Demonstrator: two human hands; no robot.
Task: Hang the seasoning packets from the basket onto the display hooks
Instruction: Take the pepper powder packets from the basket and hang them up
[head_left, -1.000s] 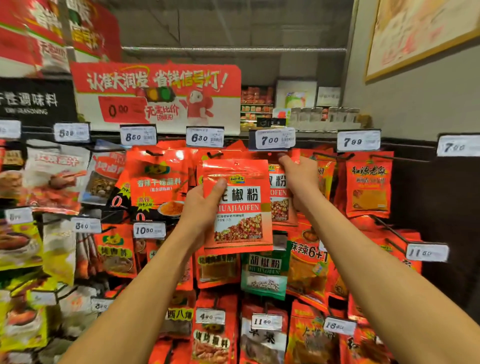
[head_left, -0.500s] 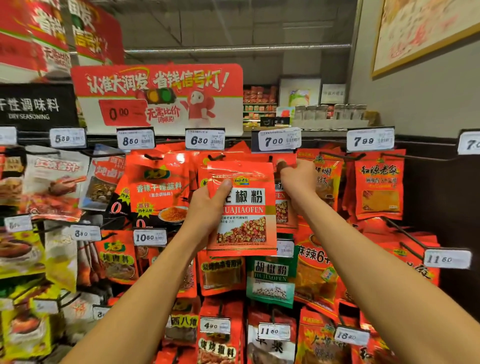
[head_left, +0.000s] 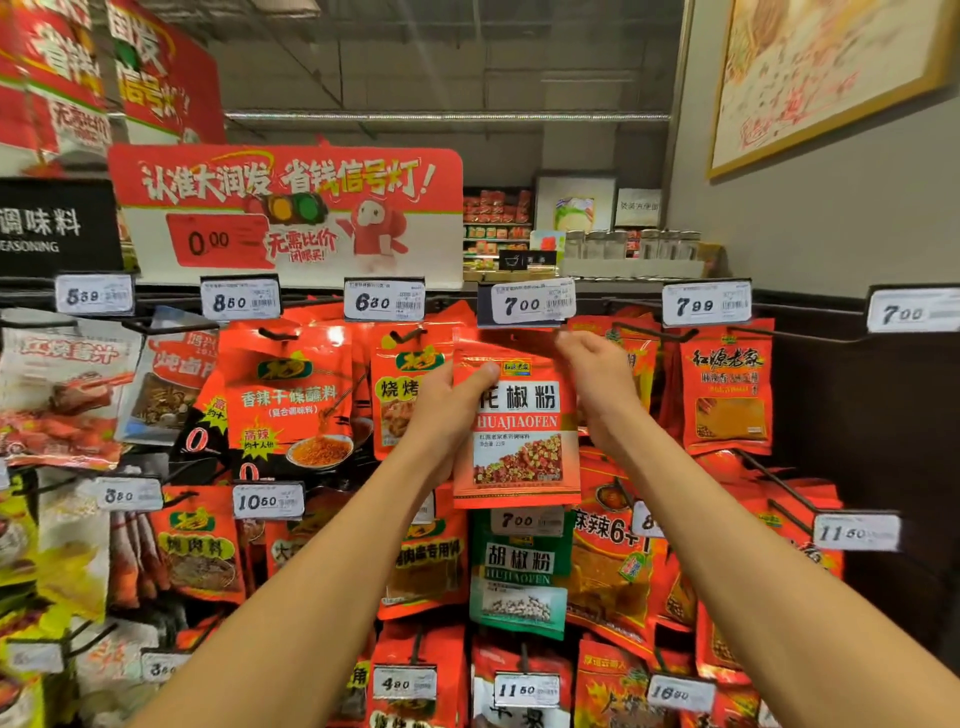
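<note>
A person's left hand (head_left: 441, 410) grips a red packet (head_left: 517, 431) labelled HUAJIAOFEN by its upper left edge, thumb pressed across the front and fingers curled out of sight behind it. The right hand (head_left: 602, 387) sits at the packet's upper right corner, fingers bent toward its top edge; whether they pinch it cannot be told through the blur. The packet is held upright just below the 7.00 price tag (head_left: 530, 305), in front of rows of hanging seasoning packets, with a green pepper packet (head_left: 519, 577) directly beneath it.
</note>
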